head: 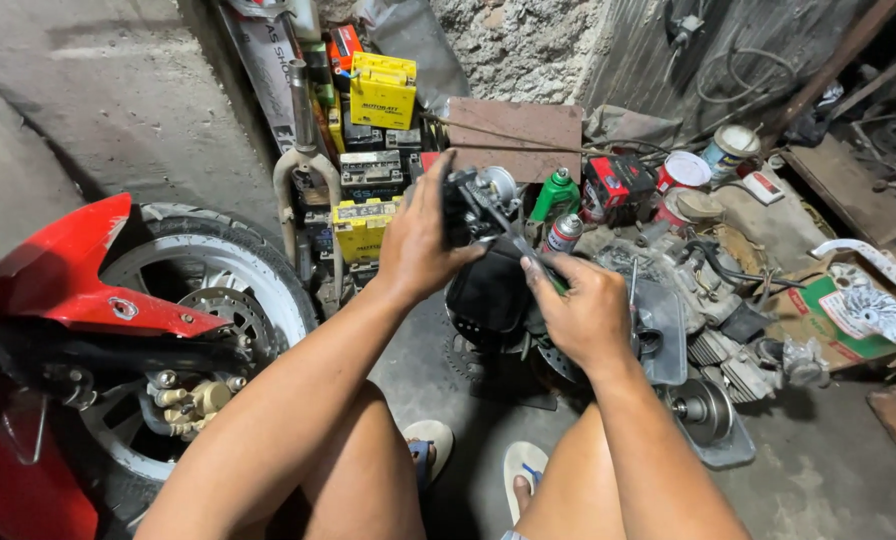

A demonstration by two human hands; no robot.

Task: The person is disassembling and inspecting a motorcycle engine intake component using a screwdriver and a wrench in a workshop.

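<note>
Left hand (415, 245) clamping carburetor (478, 205) mid-air at 12 o'clock; right hand (583, 310) closing around screwdriver (528, 255), tip working into it. Tip slipping risks gouging fingers; loosening grip risks dropping carburetor onto concrete floor (818, 480).

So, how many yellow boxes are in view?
2. One yellow box is high on the stack by the wall; the other is lower, beside the left hand. The stack may hide more.

A motorcycle repair workshop: a red-fendered front wheel with brake disc (203, 300), stacked yellow and black vehicle batteries (368, 150), a dismantled grey metal engine (708, 320) and spray cans (558, 195) crowd the bare concrete floor (98, 110).
</note>
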